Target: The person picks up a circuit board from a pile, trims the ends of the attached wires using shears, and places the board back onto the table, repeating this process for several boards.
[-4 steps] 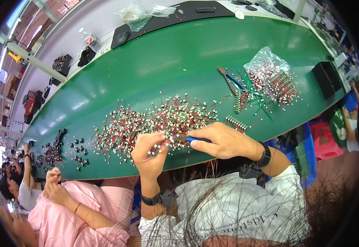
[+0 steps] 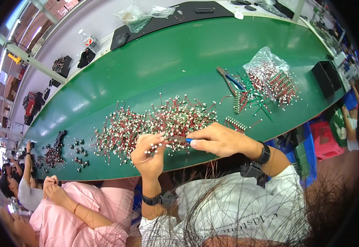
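Observation:
My left hand [image 2: 148, 155], closed, pinches a small wired piece with white tips between thumb and fingers; its exact shape is too small to make out. My right hand [image 2: 228, 140] grips a pair of blue-handled cutting pliers [image 2: 188, 140], their dark jaws pointing left and close to the pinched piece. Just beyond both hands spreads a large heap of small red-wired parts with white ends [image 2: 157, 119]. To the right of the heap, near my right hand, lies a strip of joined parts [image 2: 236, 124].
A second pair of pliers [image 2: 231, 80] lies beside green strips [image 2: 258, 99] and a clear bag of wired parts [image 2: 268, 68]. A black box [image 2: 327, 78] stands at the right end. On the left are small black parts [image 2: 79, 153] and a co-worker in pink [image 2: 91, 201].
The plier handles have come closer together in my right hand, and its fingers have closed in a little. My left hand stays almost in place.

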